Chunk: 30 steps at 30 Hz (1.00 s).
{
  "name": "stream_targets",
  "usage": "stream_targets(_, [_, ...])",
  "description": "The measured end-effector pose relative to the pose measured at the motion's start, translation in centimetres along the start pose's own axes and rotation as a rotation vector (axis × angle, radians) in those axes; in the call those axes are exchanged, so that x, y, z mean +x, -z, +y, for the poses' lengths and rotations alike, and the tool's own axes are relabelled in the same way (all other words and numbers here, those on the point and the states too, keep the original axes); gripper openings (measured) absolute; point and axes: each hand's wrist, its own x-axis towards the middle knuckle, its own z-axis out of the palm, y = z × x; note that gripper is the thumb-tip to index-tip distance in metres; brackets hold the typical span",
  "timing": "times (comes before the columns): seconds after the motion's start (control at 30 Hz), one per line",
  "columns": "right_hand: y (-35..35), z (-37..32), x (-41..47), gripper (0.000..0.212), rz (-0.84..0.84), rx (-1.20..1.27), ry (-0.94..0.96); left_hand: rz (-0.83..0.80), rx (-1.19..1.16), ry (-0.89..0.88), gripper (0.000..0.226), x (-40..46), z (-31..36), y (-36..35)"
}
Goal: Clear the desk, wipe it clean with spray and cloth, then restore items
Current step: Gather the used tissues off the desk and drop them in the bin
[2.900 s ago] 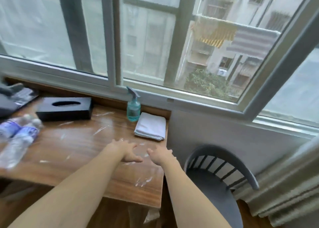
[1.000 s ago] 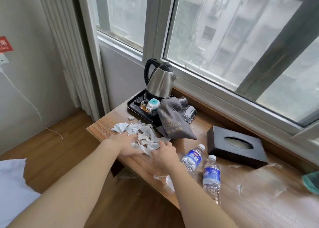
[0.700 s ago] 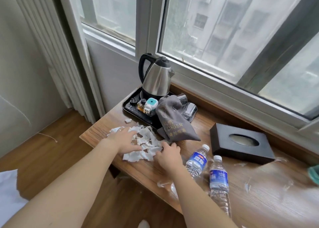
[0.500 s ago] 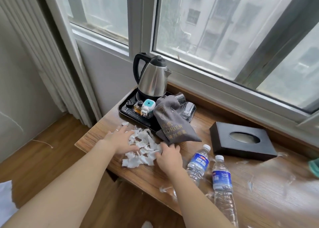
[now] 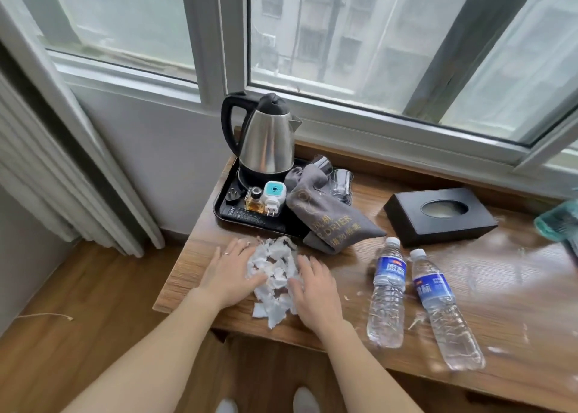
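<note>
Between both hands | paper scraps [image 5: 272, 275] heaped; left fingers [image 5: 237, 250], right fingers [image 5: 305, 267] straight, touching it

1. Both forearms are bare — no sleeves show up to the lower frame edge.
2. A thin ring [image 5: 225, 253] sits on one left hand [image 5: 230, 275] finger.
3. Right hand [image 5: 312, 290] — unadorned.
4. White shoe tips [image 5: 305, 403] at the bottom centre.

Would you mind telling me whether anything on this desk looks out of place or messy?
Yes. Torn paper scraps lie heaped between the left hand and right hand, two water bottles lie on their sides, and a grey bag slumps off the black tray.
</note>
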Motion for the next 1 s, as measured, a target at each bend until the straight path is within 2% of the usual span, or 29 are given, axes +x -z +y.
stream_targets(0.2, [-1.7,-3.2,0.5,0.102,-0.002,0.244,0.013,0.055,-0.085,-0.162,0.08,-1.0,-0.9,-1.5])
stream_targets(0.3, [-2.5,-4.0,2.0,0.09,0.055,0.235,0.042,0.092,-0.107,-0.205,0.076,-0.9,-1.5,-1.9])
stream_targets(0.43, [-3.7,-4.0,3.9,0.089,0.081,0.189,0.098,0.133,-0.208,-0.266,0.071,-0.3,-2.3,-2.6])
stream_targets(0.57, [-5.6,-3.4,4.1,0.061,0.189,0.139,0.202,0.178,-0.349,-0.301,0.064,1.0,-2.5,-2.8])
stream_targets(0.63, [-6.2,-3.0,3.9,0.049,0.249,0.214,0.226,0.17,-0.383,-0.321,0.061,2.0,-2.1,-2.7])
stream_targets(0.73, [-5.6,-3.4,3.4,0.04,0.247,0.431,0.139,0.139,-0.384,-0.356,0.058,3.2,-0.9,-3.0])
stream_targets(0.8, [-5.3,-3.4,3.4,0.032,0.338,0.524,0.143,0.16,-0.356,-0.401,0.056,3.6,-0.4,-3.4])
stream_targets(0.9, [-4.9,-2.9,3.9,0.03,0.473,0.566,0.132,0.206,-0.25,-0.433,0.056,3.6,-0.7,-4.2])
stream_targets(1.0, [-4.9,-2.2,2.4,0.043,0.557,0.38,0.143,0.222,-0.187,-0.431,0.057,3.6,-0.8,-4.6])
